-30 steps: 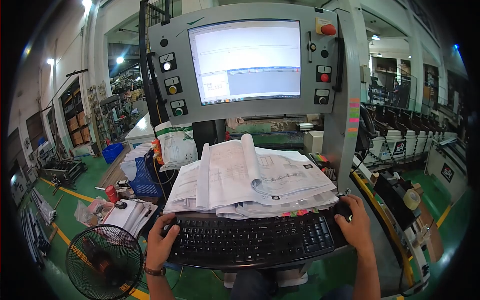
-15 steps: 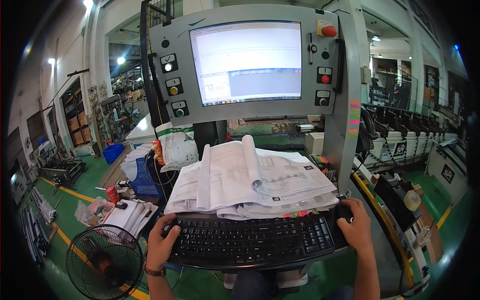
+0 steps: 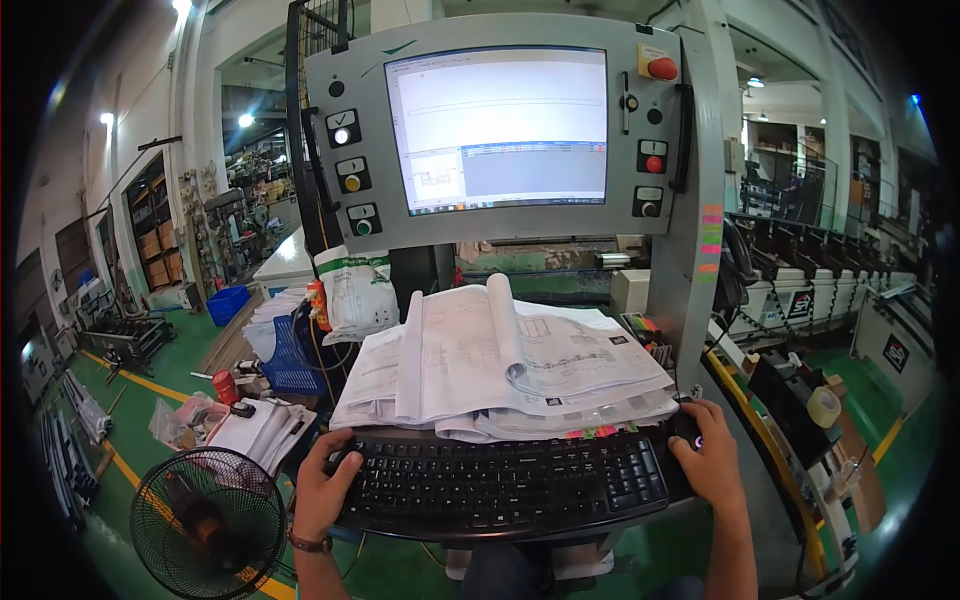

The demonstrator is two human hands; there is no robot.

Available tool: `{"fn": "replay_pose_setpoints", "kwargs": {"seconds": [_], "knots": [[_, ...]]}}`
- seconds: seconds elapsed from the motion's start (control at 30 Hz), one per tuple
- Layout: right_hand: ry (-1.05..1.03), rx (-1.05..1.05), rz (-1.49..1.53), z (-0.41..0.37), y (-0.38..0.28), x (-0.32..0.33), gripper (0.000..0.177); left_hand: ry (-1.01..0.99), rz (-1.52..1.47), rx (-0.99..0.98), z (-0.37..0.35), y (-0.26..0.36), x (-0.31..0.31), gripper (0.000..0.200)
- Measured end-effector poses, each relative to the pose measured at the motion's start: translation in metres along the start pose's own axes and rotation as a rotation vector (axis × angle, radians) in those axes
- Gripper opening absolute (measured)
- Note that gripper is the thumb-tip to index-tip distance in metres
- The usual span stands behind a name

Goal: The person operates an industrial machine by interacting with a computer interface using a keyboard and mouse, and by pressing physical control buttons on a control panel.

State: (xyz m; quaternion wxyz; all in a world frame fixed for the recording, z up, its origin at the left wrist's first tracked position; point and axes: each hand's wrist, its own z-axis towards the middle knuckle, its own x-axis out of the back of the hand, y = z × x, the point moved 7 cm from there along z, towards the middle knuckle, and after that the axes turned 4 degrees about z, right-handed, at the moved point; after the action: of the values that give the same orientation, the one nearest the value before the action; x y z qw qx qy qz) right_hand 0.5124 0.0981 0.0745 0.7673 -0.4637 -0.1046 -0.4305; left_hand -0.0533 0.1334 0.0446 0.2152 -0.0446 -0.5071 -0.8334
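A black keyboard (image 3: 500, 485) lies on a stand in front of me. At its left end, my left hand (image 3: 322, 488) grips the edge, thumb on the near side and fingers toward the back. To the right of the keys, my right hand (image 3: 708, 455) is curled over a black computer mouse (image 3: 686, 428), which is partly covered by the fingers. Behind the keyboard rests a thick stack of printed drawings (image 3: 455, 350), its top sheets rolled up in the middle. Above it, a lit monitor (image 3: 500, 110) shows a drawing window and a table of rows.
Push buttons and a red emergency stop (image 3: 662, 68) flank the screen. A wire-caged fan (image 3: 208, 522) stands at lower left, near a clipboard with papers (image 3: 250, 432) and a blue basket (image 3: 292, 358). A white bag (image 3: 357, 295) hangs beside the stack. Machinery (image 3: 800, 290) fills the right.
The view has shifted slightly, so the monitor sits a little lower. My right hand has moved slightly on the mouse, and a small light shows at its side. My left hand stays put.
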Motion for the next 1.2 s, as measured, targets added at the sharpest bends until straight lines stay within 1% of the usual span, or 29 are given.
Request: {"fn": "replay_pose_setpoints", "kwargs": {"seconds": [0.27, 0.4, 0.67, 0.77, 0.87, 1.1, 1.13, 1.17, 1.2], "knots": [[0.003, 0.020, -0.001, 0.000, -0.003, -0.001, 0.054, 0.004, -0.013, 0.005, -0.001, 0.006, -0.001, 0.051], [-0.023, 0.008, 0.020, 0.000, -0.001, -0.002, 0.057, 0.004, -0.011, -0.001, -0.001, 0.008, -0.001, 0.051], [-0.033, -0.002, 0.019, 0.001, 0.000, -0.002, 0.057, 0.011, 0.006, -0.008, -0.001, 0.003, 0.000, 0.051], [0.012, 0.035, 0.006, -0.001, 0.000, -0.002, 0.053, 0.010, 0.008, -0.009, -0.001, 0.005, 0.000, 0.051], [0.023, 0.051, 0.019, 0.000, -0.001, 0.000, 0.053, -0.001, 0.007, 0.002, 0.001, 0.003, 0.000, 0.050], [0.035, 0.026, 0.007, -0.002, 0.002, 0.003, 0.053, -0.002, -0.013, 0.024, 0.000, -0.002, 0.004, 0.048], [0.029, 0.008, 0.011, -0.003, 0.002, 0.004, 0.053, 0.000, -0.024, 0.023, 0.003, -0.001, 0.001, 0.047], [0.029, -0.004, 0.014, -0.004, 0.002, 0.004, 0.053, 0.013, -0.006, -0.036, 0.005, -0.004, 0.003, 0.047], [0.031, -0.012, 0.016, -0.002, 0.004, 0.003, 0.053, 0.014, 0.029, -0.040, 0.007, -0.009, 0.004, 0.048]]}}
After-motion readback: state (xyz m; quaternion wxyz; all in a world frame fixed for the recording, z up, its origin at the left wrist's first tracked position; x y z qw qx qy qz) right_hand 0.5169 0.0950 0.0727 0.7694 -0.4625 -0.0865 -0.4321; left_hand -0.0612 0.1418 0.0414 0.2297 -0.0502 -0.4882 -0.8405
